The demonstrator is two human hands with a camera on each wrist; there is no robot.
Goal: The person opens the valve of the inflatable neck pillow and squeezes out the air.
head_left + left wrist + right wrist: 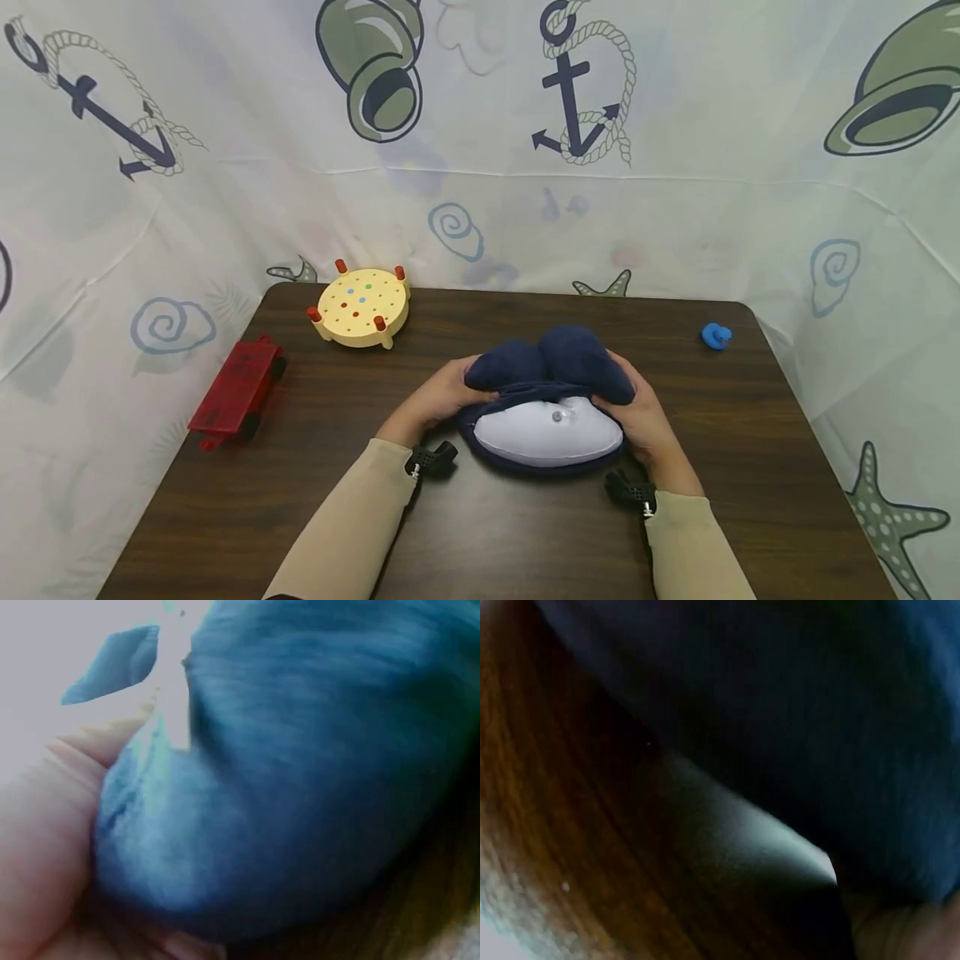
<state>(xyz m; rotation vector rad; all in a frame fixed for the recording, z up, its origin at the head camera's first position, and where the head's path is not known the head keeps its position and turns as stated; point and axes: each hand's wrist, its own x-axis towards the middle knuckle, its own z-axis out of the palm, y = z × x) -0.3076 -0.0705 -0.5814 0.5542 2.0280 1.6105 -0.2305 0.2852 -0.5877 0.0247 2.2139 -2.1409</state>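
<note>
A navy blue inflatable neck pillow (551, 367) lies folded on the dark wooden table (480, 517), its two ends bunched on top and its pale white underside (547, 433) with a small valve facing me. My left hand (442, 396) grips the left end, and my right hand (637, 408) grips the right end. Blue fleece (300, 787) fills the left wrist view, with the palm of that hand against it. The right wrist view shows dark fabric (795, 712) above the wood grain.
A round yellow peg board (363, 306) with red pegs stands at the back left. A red toy wagon (238, 390) hangs over the left edge. A small blue object (716, 336) sits at the back right. A patterned curtain surrounds the table.
</note>
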